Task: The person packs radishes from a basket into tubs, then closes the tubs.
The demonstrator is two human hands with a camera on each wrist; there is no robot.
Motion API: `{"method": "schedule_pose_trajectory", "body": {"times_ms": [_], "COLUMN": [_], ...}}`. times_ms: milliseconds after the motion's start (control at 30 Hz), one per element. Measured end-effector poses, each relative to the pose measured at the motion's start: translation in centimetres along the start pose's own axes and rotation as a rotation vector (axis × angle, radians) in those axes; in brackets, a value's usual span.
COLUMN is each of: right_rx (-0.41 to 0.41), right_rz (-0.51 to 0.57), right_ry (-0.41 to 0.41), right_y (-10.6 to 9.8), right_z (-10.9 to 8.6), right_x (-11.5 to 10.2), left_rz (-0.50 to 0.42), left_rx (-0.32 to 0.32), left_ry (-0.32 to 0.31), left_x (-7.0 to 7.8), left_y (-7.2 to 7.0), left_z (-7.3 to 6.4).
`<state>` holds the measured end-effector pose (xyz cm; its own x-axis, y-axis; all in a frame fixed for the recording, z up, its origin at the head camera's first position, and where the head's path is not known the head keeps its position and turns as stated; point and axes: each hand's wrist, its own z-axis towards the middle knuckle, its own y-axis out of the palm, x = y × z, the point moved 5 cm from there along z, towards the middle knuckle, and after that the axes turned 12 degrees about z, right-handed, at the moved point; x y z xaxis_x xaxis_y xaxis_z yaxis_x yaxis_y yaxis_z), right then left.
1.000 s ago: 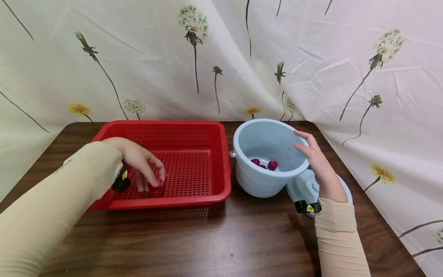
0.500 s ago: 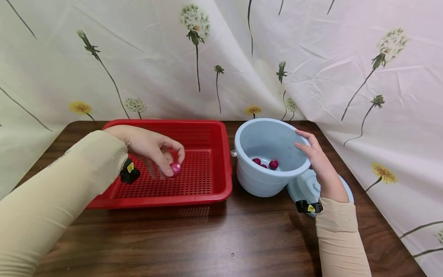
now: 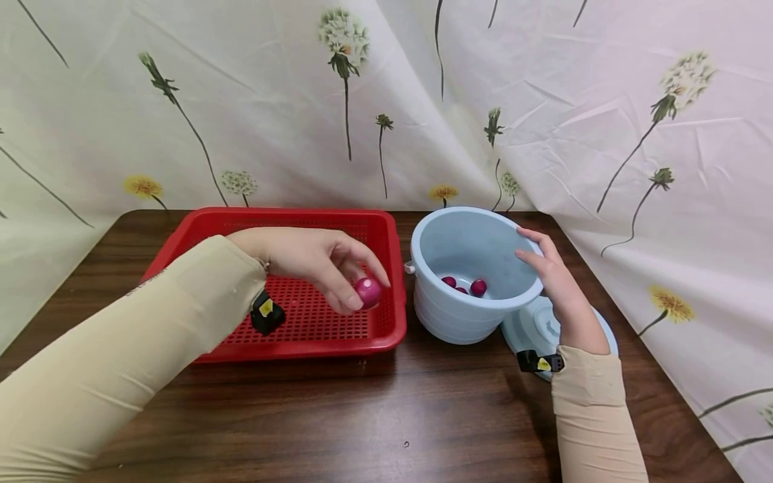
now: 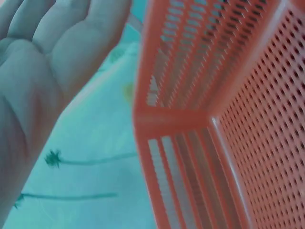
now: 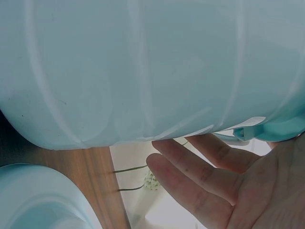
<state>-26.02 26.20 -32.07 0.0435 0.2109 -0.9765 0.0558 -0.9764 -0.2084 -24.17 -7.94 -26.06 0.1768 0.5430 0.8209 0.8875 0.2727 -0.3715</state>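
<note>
My left hand (image 3: 317,265) pinches a small round purple-red radish (image 3: 367,292) with a pale spot between thumb and fingers. It hovers over the right part of a red perforated basket (image 3: 338,347). In the left wrist view the palm (image 4: 35,90) is near the basket wall (image 4: 174,119), and the radish is out of sight. A light-blue bucket (image 3: 453,318) stands right of the basket, with several radishes (image 3: 478,288) at its bottom. My right hand (image 3: 552,272) grips the bucket's right rim; in the right wrist view some fingers (image 5: 190,179) lie along its outside.
A light-blue lid (image 3: 531,329) lies on the brown wooden table (image 3: 338,422), partly beneath the right forearm. The white handle joint (image 3: 410,267) sticks out on the bucket's left side. A flower-printed cloth (image 3: 272,121) hangs behind the table and along its right side.
My left hand has lifted the radish from the basket floor and carried it rightward, toward the basket's right wall. The right hand stays on the bucket rim.
</note>
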Motion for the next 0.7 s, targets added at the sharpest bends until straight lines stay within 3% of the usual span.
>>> {"method": "schedule_pose_trajectory", "body": {"times_ms": [233, 467, 700], "right_rx": [0.002, 0.001, -0.005], "right_rz": [0.006, 0.007, -0.004], "right_ry": [0.0, -0.005, -0.011], "right_y": [0.0, -0.1, 0.0], "right_z": [-0.1, 0.0, 0.0], "right_x": [-0.1, -0.1, -0.1], "left_rz": [-0.009, -0.019, -0.031], "left_rx": [0.114, 0.237, 0.347], "left_ry": [0.127, 0.246, 0.302], "left_x": [2.8, 5.2, 6.7], "left_y": [0.5, 1.3, 1.4], "left_z": [1.3, 3.5, 5.4]}}
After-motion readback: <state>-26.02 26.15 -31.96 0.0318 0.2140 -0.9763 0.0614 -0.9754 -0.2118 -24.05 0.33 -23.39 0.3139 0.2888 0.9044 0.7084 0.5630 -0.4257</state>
